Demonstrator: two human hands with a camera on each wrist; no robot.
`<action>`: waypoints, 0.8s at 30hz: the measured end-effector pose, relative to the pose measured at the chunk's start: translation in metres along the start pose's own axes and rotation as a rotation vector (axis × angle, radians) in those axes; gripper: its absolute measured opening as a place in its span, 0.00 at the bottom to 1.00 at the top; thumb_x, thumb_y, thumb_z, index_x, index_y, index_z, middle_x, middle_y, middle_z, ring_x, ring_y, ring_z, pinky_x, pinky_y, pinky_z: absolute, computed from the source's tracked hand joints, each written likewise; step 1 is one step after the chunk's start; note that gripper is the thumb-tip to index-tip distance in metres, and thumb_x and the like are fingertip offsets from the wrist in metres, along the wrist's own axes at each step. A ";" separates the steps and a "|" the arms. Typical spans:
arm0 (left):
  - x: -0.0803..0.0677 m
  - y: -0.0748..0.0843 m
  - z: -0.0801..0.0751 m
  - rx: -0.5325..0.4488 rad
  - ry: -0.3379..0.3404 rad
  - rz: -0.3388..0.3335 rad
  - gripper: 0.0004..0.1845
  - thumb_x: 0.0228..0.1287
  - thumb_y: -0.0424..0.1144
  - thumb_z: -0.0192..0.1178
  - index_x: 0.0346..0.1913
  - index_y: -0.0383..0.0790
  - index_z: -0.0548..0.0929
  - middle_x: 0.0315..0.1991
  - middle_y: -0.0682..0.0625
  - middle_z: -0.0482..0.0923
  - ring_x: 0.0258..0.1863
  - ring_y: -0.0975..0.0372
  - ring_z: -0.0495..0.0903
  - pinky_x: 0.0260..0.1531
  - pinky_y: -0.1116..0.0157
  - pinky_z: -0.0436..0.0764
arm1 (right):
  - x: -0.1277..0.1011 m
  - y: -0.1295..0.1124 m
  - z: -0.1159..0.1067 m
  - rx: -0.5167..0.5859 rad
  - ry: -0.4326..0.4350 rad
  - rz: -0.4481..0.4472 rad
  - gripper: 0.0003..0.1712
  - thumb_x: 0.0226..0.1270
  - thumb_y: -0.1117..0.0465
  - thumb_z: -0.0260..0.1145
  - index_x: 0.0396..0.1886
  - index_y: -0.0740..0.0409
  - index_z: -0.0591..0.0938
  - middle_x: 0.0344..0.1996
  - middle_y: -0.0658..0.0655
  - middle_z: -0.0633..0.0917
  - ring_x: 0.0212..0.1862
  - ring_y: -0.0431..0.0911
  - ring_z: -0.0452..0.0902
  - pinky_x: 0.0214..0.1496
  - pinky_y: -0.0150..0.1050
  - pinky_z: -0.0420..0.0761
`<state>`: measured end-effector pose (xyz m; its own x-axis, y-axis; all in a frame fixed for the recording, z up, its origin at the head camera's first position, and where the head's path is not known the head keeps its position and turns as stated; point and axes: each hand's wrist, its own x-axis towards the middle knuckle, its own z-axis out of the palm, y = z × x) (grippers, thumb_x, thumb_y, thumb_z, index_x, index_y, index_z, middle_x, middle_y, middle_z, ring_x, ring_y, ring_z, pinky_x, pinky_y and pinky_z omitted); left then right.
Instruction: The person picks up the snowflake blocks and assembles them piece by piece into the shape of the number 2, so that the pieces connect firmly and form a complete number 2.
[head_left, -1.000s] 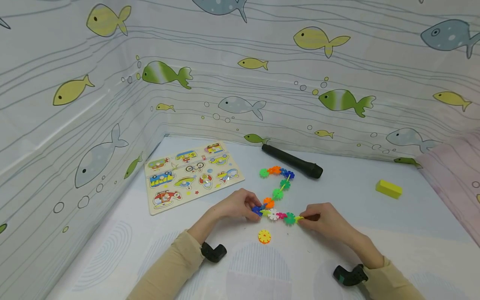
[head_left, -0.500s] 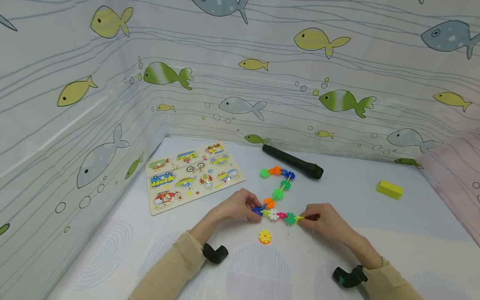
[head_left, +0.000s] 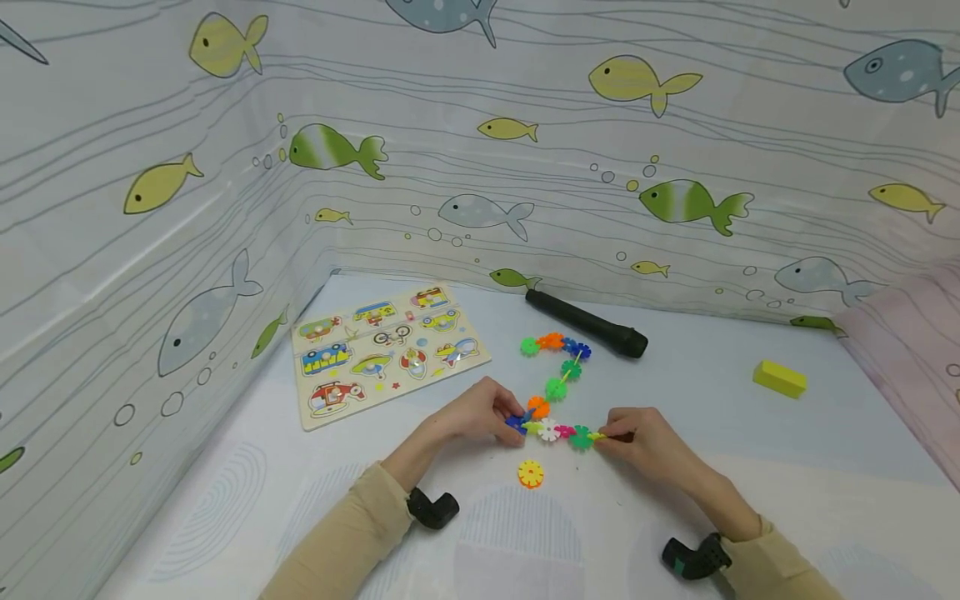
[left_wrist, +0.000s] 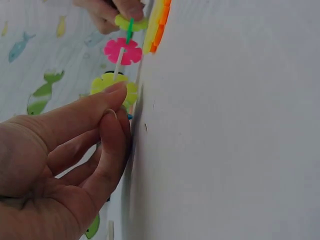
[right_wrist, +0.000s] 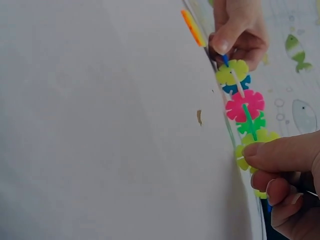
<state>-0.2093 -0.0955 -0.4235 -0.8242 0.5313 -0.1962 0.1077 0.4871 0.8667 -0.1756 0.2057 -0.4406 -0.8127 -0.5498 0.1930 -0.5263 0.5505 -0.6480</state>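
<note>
A chain of colourful notched plastic snowflake discs (head_left: 549,430) lies on the table, bent in a zigzag. At its near left corner my left hand (head_left: 480,410) pinches a blue snowflake disc (head_left: 517,424) between thumb and fingertips. The right end is a yellow-green snowflake disc (right_wrist: 242,158), pinched by the thumb and index finger of my right hand (head_left: 648,440). Between the hands run white, pink (right_wrist: 245,106) and green (head_left: 581,437) discs. From the corner the chain climbs through orange and green discs to a far row ending in a light green one (head_left: 530,346).
A yellow disc (head_left: 530,473) lies over an orange one in front of the chain. At the back left is a wooden vehicle puzzle board (head_left: 393,354). A black microphone (head_left: 587,323) lies behind the chain, a yellow block (head_left: 780,379) at right. Fish-printed sheets wall the table.
The blue disc under my left fingertips has tilted slightly. Both hands keep their grips in nearly the same places, and the rest of the chain lies as before.
</note>
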 end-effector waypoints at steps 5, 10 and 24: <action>-0.002 0.003 0.002 0.016 0.011 -0.034 0.16 0.50 0.33 0.77 0.43 0.35 0.87 0.32 0.50 0.83 0.31 0.62 0.76 0.34 0.70 0.77 | 0.000 -0.001 -0.001 -0.019 0.001 0.000 0.04 0.59 0.66 0.75 0.34 0.57 0.92 0.22 0.42 0.75 0.25 0.33 0.66 0.26 0.27 0.70; -0.003 0.006 0.003 0.044 0.023 -0.069 0.16 0.51 0.34 0.77 0.44 0.36 0.87 0.32 0.50 0.82 0.32 0.61 0.76 0.34 0.68 0.76 | 0.000 -0.004 -0.010 -0.046 -0.072 0.086 0.09 0.59 0.59 0.76 0.39 0.55 0.90 0.23 0.42 0.78 0.27 0.34 0.68 0.28 0.28 0.72; -0.015 0.004 0.006 0.075 0.052 -0.105 0.21 0.54 0.39 0.76 0.51 0.42 0.83 0.40 0.51 0.81 0.35 0.61 0.80 0.39 0.66 0.81 | 0.014 -0.065 0.017 0.022 -0.139 0.131 0.12 0.61 0.56 0.75 0.42 0.55 0.87 0.27 0.42 0.81 0.28 0.35 0.73 0.31 0.30 0.76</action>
<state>-0.1930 -0.0969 -0.4197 -0.8609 0.4384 -0.2584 0.0589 0.5902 0.8051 -0.1493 0.1518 -0.4081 -0.8309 -0.5565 0.0032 -0.4112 0.6101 -0.6773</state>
